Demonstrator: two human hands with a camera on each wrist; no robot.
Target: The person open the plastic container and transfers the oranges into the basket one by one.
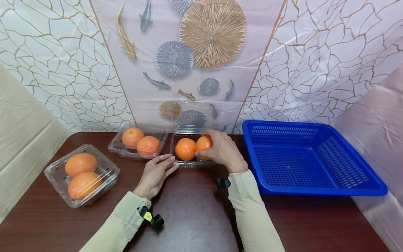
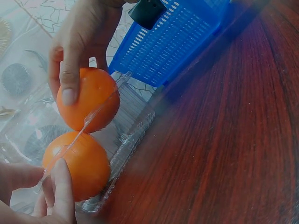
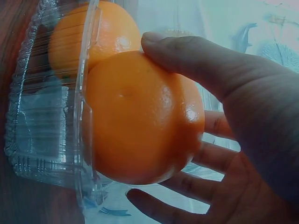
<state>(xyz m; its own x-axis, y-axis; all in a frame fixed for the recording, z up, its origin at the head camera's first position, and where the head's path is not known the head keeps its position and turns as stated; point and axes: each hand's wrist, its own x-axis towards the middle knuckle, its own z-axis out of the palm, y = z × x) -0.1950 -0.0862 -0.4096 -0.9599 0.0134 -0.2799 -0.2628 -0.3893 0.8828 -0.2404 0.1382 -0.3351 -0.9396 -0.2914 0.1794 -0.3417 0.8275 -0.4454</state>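
An open clear plastic clamshell container [image 1: 190, 163] stands at the back middle of the table, its lid [image 1: 196, 117] raised against the backdrop. My right hand [image 1: 223, 148] grips an orange [image 1: 204, 145] at the container's right side, thumb in front and fingers behind. In the right wrist view this orange [image 3: 140, 121] sits partly down past the rim. Beside it in the left half lies a second orange [image 1: 185, 149]. My left hand [image 1: 156, 175] is at the container's front left corner; in the left wrist view its thumb and finger [image 2: 63, 186] pinch the rim.
Two closed clamshells, each with two oranges, stand to the left: one container [image 1: 114, 147] near the back, another container [image 1: 56, 171] farther left. A blue plastic basket [image 1: 315, 190] occupies the right side. A patterned backdrop [image 1: 151, 105] rises behind the brown table [image 1: 189, 217].
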